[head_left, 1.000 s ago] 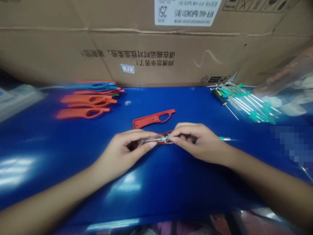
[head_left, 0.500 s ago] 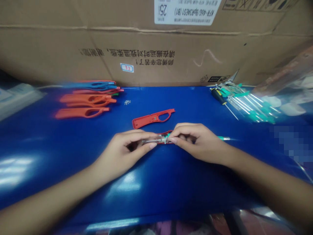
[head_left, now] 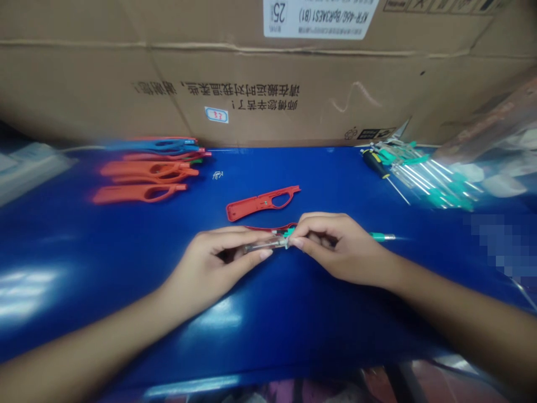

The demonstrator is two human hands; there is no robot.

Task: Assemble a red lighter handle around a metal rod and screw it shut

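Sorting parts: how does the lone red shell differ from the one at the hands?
The lone red shell lies untouched; the near red shell sits under the left hand and right hand, which pinch a clear tube. The lone one shows fully; the near one barely. Both are red.

My left hand (head_left: 210,268) and right hand (head_left: 339,246) are bare. Both forearms are uncovered to the edge of view. Fingernails are short.

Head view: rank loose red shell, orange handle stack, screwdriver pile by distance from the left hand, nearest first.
From the left hand, pinching the clear tool:
1. loose red shell, just beyond it, centre.
2. orange handle stack, far left.
3. screwdriver pile, far right.
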